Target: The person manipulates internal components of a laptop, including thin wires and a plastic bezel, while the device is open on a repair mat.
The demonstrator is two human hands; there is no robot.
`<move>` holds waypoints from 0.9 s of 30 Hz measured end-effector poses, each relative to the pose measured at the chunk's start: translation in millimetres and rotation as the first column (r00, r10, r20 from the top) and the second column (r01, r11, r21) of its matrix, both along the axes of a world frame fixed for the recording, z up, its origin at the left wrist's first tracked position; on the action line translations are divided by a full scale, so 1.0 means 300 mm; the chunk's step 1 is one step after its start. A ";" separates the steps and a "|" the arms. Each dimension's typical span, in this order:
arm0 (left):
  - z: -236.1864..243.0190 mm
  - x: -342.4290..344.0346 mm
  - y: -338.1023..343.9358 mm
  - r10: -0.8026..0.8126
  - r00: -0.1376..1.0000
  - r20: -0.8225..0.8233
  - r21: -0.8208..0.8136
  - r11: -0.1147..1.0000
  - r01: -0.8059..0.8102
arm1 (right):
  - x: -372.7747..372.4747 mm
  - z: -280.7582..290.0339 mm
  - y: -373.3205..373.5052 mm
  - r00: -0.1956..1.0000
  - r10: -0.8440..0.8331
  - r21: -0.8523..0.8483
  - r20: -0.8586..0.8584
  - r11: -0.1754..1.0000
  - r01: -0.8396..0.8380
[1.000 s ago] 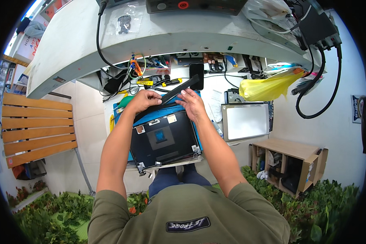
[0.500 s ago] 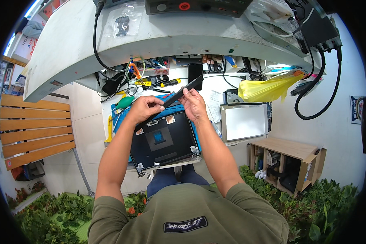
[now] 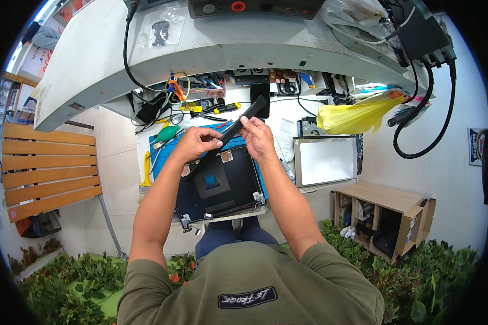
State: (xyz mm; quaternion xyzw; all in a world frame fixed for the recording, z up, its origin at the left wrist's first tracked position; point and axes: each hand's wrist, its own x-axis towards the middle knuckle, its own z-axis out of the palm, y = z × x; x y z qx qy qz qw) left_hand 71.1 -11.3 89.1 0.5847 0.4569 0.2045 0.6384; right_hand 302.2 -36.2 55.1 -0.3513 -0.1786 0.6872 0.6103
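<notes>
A long, narrow black strip (image 3: 232,131), which looks like a plastic trim piece, slants up to the right between my hands. My left hand (image 3: 199,144) pinches it near its middle between thumb and fingers. Farther up the strip, my right hand (image 3: 258,137) grips it from the right side. Below them a black laptop lid (image 3: 222,187) lies flat, with hinge brackets and loose cable ends at its near corners. A blue work mat (image 3: 168,150) shows beneath the lid. The strip's far end overlaps a black phone (image 3: 260,93).
Yellow-handled pliers (image 3: 226,109), a green air blower (image 3: 166,134) and a yellow brush (image 3: 146,172) lie around the mat. A silver-framed white panel (image 3: 325,162) sits to the right, below a yellow plastic bag (image 3: 358,116). A raised white shelf (image 3: 228,51) spans the back.
Both hands still hold the black strip, which has tilted and shifted slightly. Its far end is a little lower and farther left. The view has moved slightly.
</notes>
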 end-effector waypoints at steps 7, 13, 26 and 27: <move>0.029 -0.005 -0.036 0.077 0.990 0.121 -0.186 0.981 -0.054 | 0.024 0.051 -0.012 0.998 0.067 0.016 0.007 0.998 -0.067; -0.033 -0.025 -0.084 0.188 0.961 0.200 -0.332 0.936 -0.114 | 0.050 0.084 0.003 0.991 0.109 0.020 0.074 0.994 -0.110; -0.033 0.014 -0.194 0.193 0.942 0.273 -0.401 0.913 -0.071 | 0.106 0.035 0.021 0.984 -0.132 -0.074 0.120 0.987 0.141; -0.040 0.027 -0.190 0.227 0.931 0.286 -0.412 0.906 -0.094 | 0.104 0.019 0.025 0.985 -0.125 -0.081 0.116 0.988 0.135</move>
